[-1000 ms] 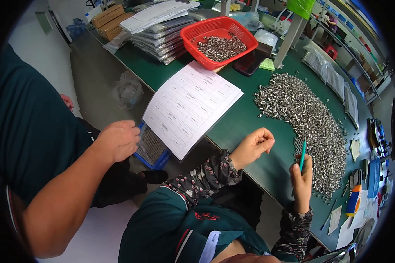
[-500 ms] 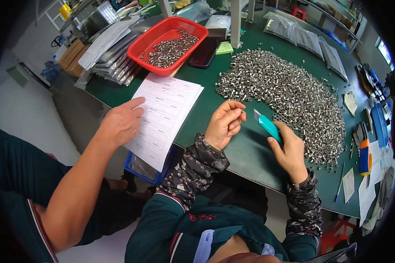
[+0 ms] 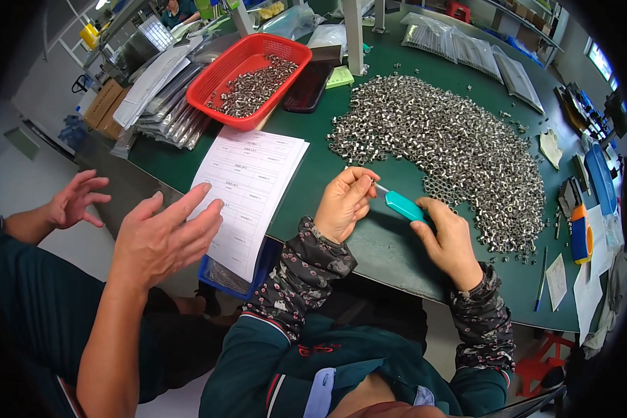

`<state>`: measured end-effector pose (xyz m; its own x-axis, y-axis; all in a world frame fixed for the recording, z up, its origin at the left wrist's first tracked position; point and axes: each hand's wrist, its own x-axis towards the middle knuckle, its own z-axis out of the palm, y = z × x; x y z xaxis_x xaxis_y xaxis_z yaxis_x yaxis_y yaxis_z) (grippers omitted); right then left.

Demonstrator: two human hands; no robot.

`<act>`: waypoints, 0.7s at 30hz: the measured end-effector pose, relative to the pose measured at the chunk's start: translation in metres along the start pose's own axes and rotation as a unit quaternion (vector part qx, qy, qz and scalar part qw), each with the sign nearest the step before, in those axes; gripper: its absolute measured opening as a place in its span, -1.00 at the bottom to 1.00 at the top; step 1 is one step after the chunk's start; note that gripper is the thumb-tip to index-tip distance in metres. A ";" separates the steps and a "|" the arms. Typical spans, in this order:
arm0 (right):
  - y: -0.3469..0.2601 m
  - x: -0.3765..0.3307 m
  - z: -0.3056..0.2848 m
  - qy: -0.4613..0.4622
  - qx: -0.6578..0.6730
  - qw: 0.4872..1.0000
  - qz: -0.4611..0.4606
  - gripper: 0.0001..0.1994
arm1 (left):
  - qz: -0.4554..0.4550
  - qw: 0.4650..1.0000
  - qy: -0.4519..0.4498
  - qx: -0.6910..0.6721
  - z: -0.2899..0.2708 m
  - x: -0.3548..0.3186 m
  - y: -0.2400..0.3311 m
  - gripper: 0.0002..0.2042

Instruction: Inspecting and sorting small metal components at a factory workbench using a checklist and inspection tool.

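Note:
My right hand is closed round the teal handle of a utility knife. Its short blade points left and reaches the fingertips of my left hand. Thumb and forefinger there pinch a small metal piece, mostly hidden by the fingers and hard to make out. Beyond both hands lies a wide pile of small, shiny metal rings on the green table. Between the pile and my right hand, several rings stand on end, packed close together.
At left, a co-worker's two open hands hover near printed sheets overhanging the table edge. A red basket holds more metal pieces. Behind it stands a table post. A blue-and-orange tool and a pen lie at right.
The knife has moved left, and its blade now meets my left fingertips. The co-worker's hand has lifted off the sheets, and a second hand has appeared. The whole view has shifted slightly.

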<state>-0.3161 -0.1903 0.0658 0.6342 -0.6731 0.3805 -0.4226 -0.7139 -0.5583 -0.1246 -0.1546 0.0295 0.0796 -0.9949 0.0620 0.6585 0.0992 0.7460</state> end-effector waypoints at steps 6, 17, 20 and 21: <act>0.000 -0.001 -0.002 -0.019 0.004 1.000 0.014 -0.75 | 0.002 0.999 0.020 0.033 0.006 -0.002 0.001 -0.87; -0.003 -0.002 -0.005 0.008 -0.056 0.998 -0.024 -0.76 | 0.029 0.987 0.069 0.141 0.012 -0.006 -0.002 -0.84; -0.003 -0.002 -0.006 0.017 -0.073 0.997 -0.035 -0.76 | 0.025 0.985 0.074 0.154 0.012 -0.006 -0.001 -0.83; -0.003 -0.002 -0.006 0.021 -0.078 0.996 -0.040 -0.76 | 0.018 0.984 0.082 0.155 0.013 -0.006 -0.001 -0.84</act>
<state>-0.3193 -0.1878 0.0712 0.6435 -0.6177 0.4520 -0.4697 -0.7850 -0.4040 -0.1352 -0.1489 0.0366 0.2360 -0.9718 0.0032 0.3941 0.0987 0.9137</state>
